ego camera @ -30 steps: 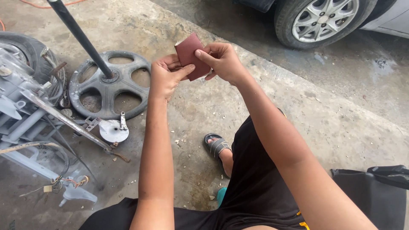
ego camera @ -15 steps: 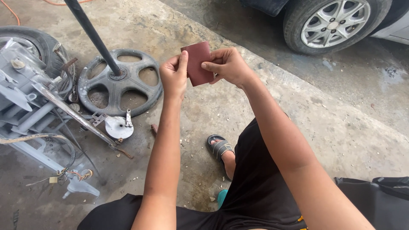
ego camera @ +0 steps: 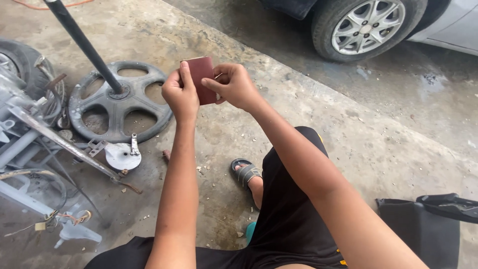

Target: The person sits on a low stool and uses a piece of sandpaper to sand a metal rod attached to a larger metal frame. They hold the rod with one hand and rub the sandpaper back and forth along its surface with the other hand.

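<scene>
- The left hand (ego camera: 180, 94) pinches the left edge of a dark red sandpaper piece (ego camera: 201, 75), thumb up along it.
- The right hand (ego camera: 234, 87) grips its right side, fingers curled.
- The sheet is held upright above the concrete floor (ego camera: 279, 104).
- A grey spoked wheel (ego camera: 119, 102) lies lower left, a car wheel (ego camera: 366, 25) beyond.

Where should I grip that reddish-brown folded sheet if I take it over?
Take the reddish-brown sheet by its bare top edge, coming from above. It stands upright, the left hand pinches its left side and the right hand covers its lower right, so only the top strip is clear. It looks thin, so a flat pinch across both faces should suit.
</scene>
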